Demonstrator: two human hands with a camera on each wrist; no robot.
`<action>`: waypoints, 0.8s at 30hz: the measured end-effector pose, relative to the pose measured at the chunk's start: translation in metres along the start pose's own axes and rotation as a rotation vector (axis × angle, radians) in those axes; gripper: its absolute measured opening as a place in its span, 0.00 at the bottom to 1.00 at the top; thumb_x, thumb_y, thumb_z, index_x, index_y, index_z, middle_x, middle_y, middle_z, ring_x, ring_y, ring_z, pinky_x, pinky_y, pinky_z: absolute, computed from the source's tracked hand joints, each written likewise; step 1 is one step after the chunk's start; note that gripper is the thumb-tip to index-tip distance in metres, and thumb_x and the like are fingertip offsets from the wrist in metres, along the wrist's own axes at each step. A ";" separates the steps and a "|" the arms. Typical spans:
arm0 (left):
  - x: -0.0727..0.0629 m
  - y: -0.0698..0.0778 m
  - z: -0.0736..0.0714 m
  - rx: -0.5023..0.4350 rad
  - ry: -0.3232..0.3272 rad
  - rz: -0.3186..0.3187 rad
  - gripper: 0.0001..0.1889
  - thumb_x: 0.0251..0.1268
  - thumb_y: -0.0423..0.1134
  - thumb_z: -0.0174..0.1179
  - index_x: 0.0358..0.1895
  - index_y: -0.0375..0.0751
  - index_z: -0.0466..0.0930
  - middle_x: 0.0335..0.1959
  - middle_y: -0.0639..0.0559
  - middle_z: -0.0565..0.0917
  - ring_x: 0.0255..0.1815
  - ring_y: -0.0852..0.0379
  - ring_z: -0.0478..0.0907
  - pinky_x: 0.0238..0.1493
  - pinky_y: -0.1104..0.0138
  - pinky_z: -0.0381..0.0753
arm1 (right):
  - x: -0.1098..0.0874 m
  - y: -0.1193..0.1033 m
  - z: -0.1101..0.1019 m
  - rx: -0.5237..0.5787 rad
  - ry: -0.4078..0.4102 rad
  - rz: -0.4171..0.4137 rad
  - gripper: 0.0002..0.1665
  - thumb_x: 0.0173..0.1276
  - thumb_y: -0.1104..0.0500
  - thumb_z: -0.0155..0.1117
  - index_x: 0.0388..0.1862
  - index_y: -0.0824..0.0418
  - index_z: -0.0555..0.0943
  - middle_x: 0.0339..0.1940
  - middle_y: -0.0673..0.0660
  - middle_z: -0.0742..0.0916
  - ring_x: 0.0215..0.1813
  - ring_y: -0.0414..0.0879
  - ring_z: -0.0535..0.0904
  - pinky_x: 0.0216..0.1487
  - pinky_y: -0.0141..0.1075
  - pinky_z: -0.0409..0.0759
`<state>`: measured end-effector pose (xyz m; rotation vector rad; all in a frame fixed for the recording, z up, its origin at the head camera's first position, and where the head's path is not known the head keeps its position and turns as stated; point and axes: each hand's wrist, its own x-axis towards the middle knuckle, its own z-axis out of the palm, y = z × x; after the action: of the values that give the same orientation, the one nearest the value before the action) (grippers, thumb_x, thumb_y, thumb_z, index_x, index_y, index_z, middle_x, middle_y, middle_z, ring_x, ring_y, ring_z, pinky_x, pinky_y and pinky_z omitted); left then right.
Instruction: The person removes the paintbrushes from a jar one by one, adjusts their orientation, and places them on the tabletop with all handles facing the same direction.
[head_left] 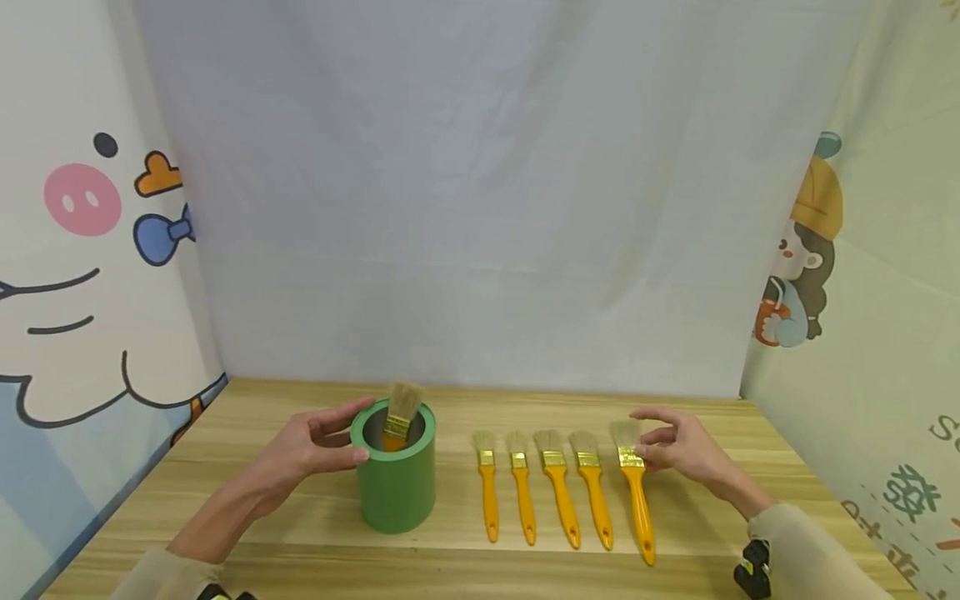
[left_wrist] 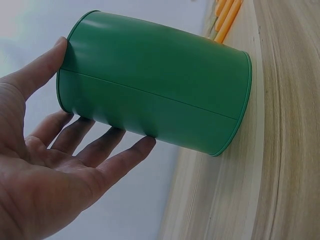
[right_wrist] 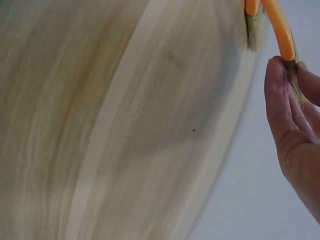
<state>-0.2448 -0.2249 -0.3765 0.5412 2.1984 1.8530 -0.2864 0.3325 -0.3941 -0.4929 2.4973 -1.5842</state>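
Note:
My left hand (head_left: 303,446) grips a green can (head_left: 397,496) near its top, with thumb and fingers spread around it. The left wrist view shows the fingertips against the side of the can (left_wrist: 155,82). Inside stands one paintbrush (head_left: 403,406), bristles up and leaning on the rim; its lower handle is hidden. At the right end of a row, my right hand (head_left: 686,450) pinches the largest paintbrush (head_left: 641,508) at its metal band, between thumb and fingers. In the right wrist view, that brush's orange handle (right_wrist: 281,32) points away from the hand.
Several smaller paintbrushes (head_left: 555,471) with orange handles lie side by side between the can and my right hand, bristles toward the back. Under them is a wooden table (head_left: 300,550). A plain cloth (head_left: 480,250) hangs behind, and printed cloths flank both sides.

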 end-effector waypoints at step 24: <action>0.000 0.001 0.000 -0.016 -0.005 0.001 0.43 0.71 0.37 0.70 0.84 0.38 0.58 0.82 0.35 0.60 0.78 0.25 0.58 0.67 0.47 0.77 | 0.016 0.028 -0.007 0.023 -0.044 0.139 0.37 0.69 0.74 0.67 0.73 0.81 0.65 0.45 0.66 0.86 0.41 0.52 0.87 0.42 0.48 0.90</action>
<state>-0.2445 -0.2252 -0.3755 0.5431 2.1785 1.8656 -0.3092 0.3438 -0.4154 -0.3394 2.4207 -1.5307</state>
